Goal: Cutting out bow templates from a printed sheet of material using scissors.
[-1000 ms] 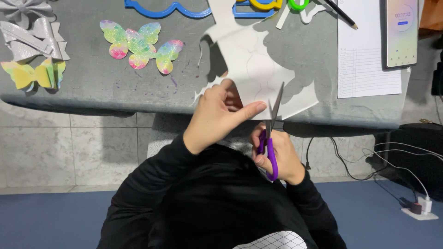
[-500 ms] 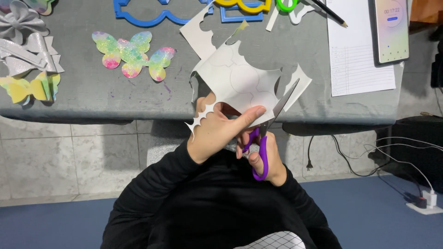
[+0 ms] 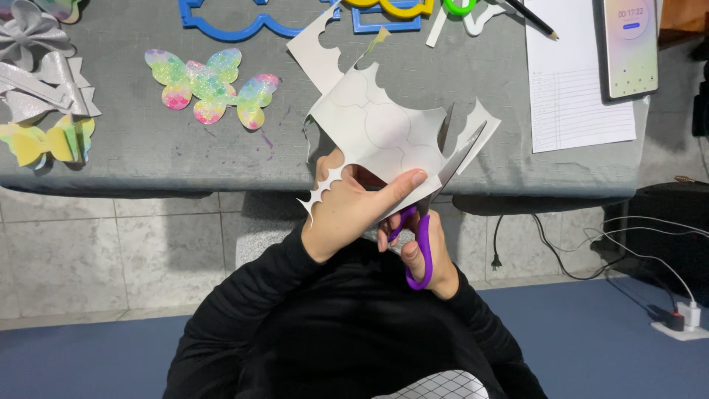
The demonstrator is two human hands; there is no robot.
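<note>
At the far left of the grey table (image 3: 148, 159) we see silver fabric bows (image 3: 44, 74) and a pastel folded paper butterfly (image 3: 48, 140), then a rainbow glitter butterfly cut-out (image 3: 210, 85) below blue plastic stencil frames (image 3: 244, 22). Our left hand (image 3: 354, 210) holds the white card sheet with pencilled scalloped outlines (image 3: 384, 133) above the table's near edge, fingers closed on its lower part, thumb pressed on the face. Just right, our right hand (image 3: 428, 255) grips the purple-handled scissors (image 3: 436, 199), fingers through the loops; the blades stand slightly apart, biting into the sheet's right side. We judge the cutting of the traced shape to be under way, with scalloped edges already freed at the lower left; the next move calls for closing the blades along the line while turning the sheet to follow the curve. The scissors' long axis runs from lower left to upper right, tips pointing away from us. Farther right lie a lined white paper (image 3: 576, 89) and a smartphone (image 3: 629, 46).
</note>
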